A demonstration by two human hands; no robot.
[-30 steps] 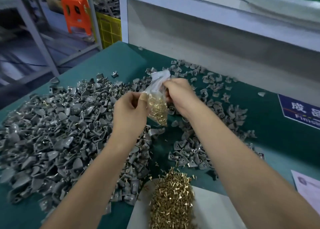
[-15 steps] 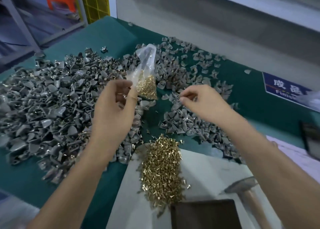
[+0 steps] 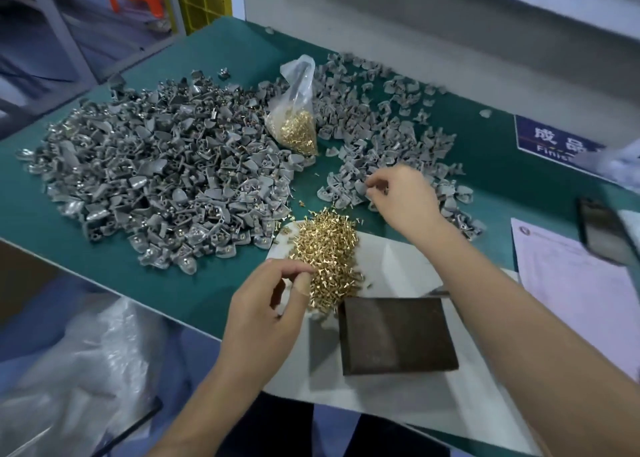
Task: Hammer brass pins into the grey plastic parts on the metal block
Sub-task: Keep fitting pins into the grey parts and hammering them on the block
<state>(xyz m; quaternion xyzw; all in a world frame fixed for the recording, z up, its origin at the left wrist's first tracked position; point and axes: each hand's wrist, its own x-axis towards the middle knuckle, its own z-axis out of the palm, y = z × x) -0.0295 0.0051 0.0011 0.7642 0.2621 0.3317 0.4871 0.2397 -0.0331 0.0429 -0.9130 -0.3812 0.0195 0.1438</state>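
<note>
A dark metal block (image 3: 398,335) lies on a white sheet (image 3: 398,262) near the table's front edge. Loose brass pins (image 3: 327,245) are heaped just beyond it. My left hand (image 3: 273,307) is at the heap's near left edge, thumb and fingertips pinching at the pins. My right hand (image 3: 403,197) reaches into the smaller scatter of grey plastic parts (image 3: 377,127), its fingertips pinching one part at the near edge. A clear bag of brass pins (image 3: 298,124) rests untouched on the big grey pile (image 3: 156,172).
A green mat (image 3: 207,51) covers the table. At the right lie a printed paper (image 3: 571,283), a phone (image 3: 604,230) and a blue sign (image 3: 550,141). A crumpled plastic bag (image 3: 76,370) hangs below the front left edge. A white wall stands behind.
My left hand has let go of the pin bag, which now lies on the grey parts, and dropped to the pin heap. My right hand has lowered onto the right-hand grey parts.
</note>
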